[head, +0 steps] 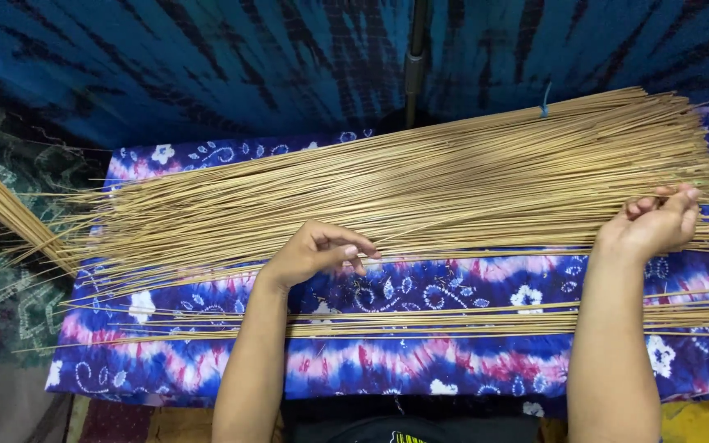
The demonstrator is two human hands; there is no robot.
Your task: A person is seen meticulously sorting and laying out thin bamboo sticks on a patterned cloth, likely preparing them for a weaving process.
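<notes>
I have left hand (317,254) pinching a few sticks (420,184), right hand (654,221) loosely curled on their ends; a careless tug could scatter the pile.

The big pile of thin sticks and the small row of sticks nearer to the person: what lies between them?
In the head view, only a bare strip of the tie-dyed cloth lies between the big pile and the small row.

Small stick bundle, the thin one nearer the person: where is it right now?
In the head view, the small stick bundle lies across the purple floral cloth, nearer the person than the large stick pile, passing under both forearms behind the left hand and right hand.
</notes>
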